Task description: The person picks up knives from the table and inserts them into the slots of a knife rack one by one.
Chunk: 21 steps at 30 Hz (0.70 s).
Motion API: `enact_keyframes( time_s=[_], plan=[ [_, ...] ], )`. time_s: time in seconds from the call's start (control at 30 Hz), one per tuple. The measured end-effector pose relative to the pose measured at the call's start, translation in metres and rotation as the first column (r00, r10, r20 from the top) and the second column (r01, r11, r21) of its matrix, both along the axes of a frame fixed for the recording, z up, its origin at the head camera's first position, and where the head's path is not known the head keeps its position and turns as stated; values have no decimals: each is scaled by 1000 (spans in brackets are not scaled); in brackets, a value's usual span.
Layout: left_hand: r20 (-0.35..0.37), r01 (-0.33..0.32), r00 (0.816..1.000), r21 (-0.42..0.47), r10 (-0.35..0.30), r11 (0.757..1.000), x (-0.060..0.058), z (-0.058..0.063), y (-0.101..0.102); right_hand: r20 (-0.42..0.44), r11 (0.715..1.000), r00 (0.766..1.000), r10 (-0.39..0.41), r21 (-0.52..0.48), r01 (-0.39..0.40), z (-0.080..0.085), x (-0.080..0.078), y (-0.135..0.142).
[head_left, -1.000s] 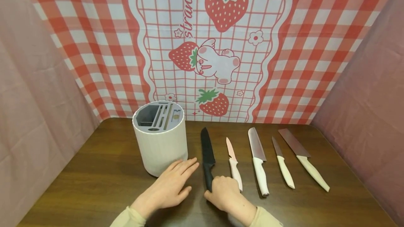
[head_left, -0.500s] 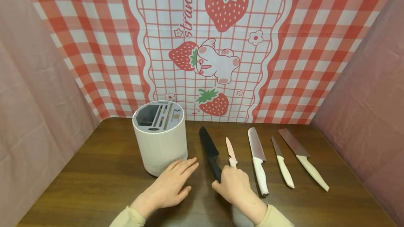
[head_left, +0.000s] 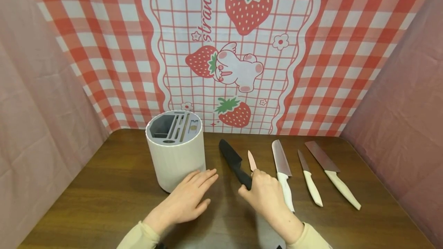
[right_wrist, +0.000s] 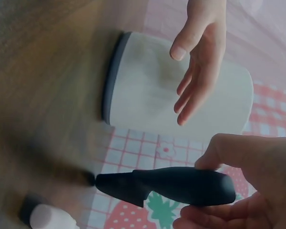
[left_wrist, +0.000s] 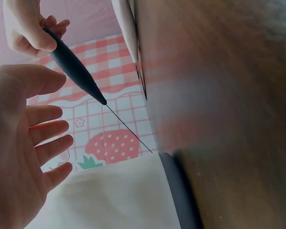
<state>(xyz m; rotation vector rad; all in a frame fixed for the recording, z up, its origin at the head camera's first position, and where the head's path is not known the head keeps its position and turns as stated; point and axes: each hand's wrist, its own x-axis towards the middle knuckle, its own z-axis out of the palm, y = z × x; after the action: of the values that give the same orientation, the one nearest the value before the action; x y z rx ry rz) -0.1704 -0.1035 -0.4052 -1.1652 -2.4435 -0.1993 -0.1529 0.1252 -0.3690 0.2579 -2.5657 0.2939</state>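
My right hand [head_left: 266,191] grips the handle of a black kitchen knife [head_left: 231,155]. In the left wrist view the handle [left_wrist: 76,69] is raised and the thin blade slants down toward the table. My left hand [head_left: 187,197] has its fingers extended at the front of a white round knife block [head_left: 175,164], fingertips by its lower side. Its grey slotted top [head_left: 173,128] faces up. A small pink-bladed paring knife [head_left: 252,160] lies partly hidden behind my right hand. The white-handled knife [head_left: 284,187] just right of it is overlapped by that hand.
Farther right on the wooden table [head_left: 114,195] lie a small cream-handled knife [head_left: 311,187] and a cream-handled cleaver [head_left: 340,187]. A checked strawberry cloth [head_left: 221,49] hangs behind, and pink curtains [head_left: 41,107] close off both sides.
My right hand has moved right and away from me, lifting the black knife's handle while its tip stays near the same spot. My left hand has barely moved.
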Motion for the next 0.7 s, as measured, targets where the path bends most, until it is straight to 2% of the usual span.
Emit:
enact_keyframes(
  time_s=[0.13,0.3,0.5,0.7],
  plan=[
    [-10,7,1000,12,-6,1000,-1,2,2,-112,999,993,33,-15,-35,3,-2,3],
    [-95,39,995,71,-32,997,-4,4,6,-219,997,973,77,-4,-80,9,-4,6],
    [-222,53,975,153,-18,987,-9,13,9,-275,992,954,117,-19,-127,18,-6,7],
    [-238,49,971,174,-6,984,-10,14,9,-333,980,927,173,-33,-195,22,-10,8]
  ],
)
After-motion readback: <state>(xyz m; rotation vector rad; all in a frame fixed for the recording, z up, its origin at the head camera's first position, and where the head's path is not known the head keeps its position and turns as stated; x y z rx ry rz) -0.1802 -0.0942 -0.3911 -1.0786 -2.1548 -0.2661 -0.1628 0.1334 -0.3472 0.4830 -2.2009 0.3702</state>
